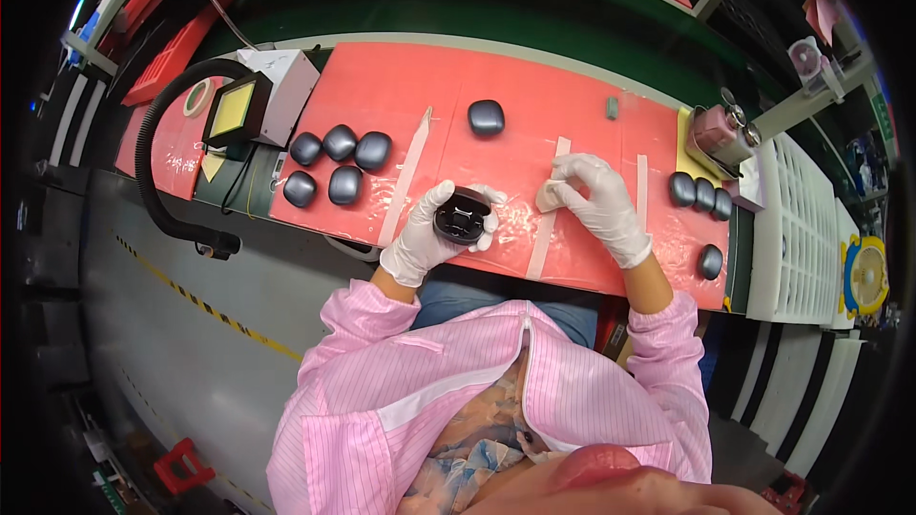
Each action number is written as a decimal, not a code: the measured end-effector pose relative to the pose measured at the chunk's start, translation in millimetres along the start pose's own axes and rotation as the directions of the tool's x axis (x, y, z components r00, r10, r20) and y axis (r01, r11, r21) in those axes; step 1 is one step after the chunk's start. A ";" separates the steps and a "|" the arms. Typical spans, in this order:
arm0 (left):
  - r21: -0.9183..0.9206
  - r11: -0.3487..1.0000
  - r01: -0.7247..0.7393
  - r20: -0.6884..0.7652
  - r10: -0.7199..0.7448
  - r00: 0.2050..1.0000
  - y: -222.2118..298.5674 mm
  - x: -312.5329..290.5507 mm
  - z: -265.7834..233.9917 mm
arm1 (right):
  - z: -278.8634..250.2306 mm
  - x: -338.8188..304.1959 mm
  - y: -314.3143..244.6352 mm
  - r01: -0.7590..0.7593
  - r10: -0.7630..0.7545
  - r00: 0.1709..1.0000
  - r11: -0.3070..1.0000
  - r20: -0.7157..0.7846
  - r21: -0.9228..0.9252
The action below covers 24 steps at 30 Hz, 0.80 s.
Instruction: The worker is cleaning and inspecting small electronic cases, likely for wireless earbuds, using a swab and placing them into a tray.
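My left hand [420, 240], in a white glove, holds a glossy black case [462, 216] that looks like an earbud charging case, its hollow inside facing up. To its right, my gloved right hand [601, 209] pinches a small off-white cloth or pad [549, 195] just at the red mat [487, 172]. A closed dark grey case [487, 117] lies beyond my hands. Several similar cases [344, 185] are grouped on the left. Three more [704, 195] sit in a row on the right, with a single one [709, 262] nearer me.
A lamp-like box [237, 113] and a black flexible hose [143, 153] stand at the left. Pale tape strips [407, 176] cross the mat. A small green block [612, 108] lies farther back. Metal-topped dispensers [722, 133] and a white slatted rack [797, 229] are at the right. A green conveyor [458, 10] runs behind.
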<state>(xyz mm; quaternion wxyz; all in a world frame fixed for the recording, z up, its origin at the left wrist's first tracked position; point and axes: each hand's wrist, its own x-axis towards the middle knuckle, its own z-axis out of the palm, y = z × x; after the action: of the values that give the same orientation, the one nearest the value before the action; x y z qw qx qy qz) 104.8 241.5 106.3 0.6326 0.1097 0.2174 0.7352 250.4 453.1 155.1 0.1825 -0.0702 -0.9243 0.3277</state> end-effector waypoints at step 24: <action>0.106 0.422 -0.900 -0.782 0.594 0.187 139.0 -273.0 -262.9 | 53.3 -18.0 -26.2 0.035 -0.092 0.990 0.890 -0.103 -0.455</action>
<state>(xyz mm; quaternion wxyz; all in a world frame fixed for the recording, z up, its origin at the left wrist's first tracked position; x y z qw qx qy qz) -84.6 -87.6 -30.5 0.0386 -0.2219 0.2137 0.9506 246.4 397.3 128.1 0.2276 -0.1001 -0.9641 0.0930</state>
